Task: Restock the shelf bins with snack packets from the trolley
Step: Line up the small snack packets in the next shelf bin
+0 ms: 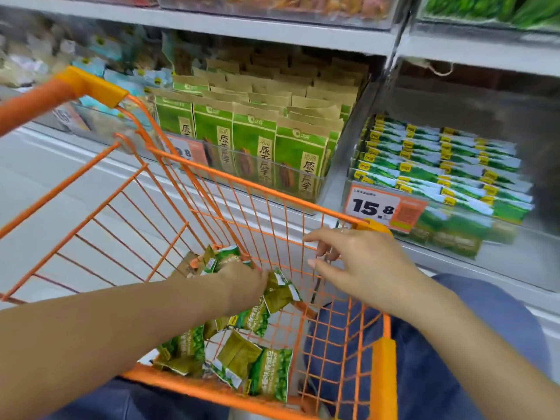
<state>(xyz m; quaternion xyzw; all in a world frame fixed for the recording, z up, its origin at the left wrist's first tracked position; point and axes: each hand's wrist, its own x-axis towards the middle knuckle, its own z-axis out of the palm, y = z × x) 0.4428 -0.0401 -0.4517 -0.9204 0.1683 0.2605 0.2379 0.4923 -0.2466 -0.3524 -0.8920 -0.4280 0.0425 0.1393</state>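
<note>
My left hand (242,280) grips green snack packets (280,291) low in the orange trolley (383,371); my right hand (360,262) hovers loosely spread over its rim. They look light, crinkly, slippery, so I'd pinch the sealed edges.

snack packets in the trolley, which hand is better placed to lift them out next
Left. The left hand is already down among the snack packets inside the trolley, apparently gripping some; the right hand rests up at the rim.

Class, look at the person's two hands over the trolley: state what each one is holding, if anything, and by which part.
The left hand grips green snack packets inside the trolley; the part gripped cannot be told. The right hand holds nothing.
</note>
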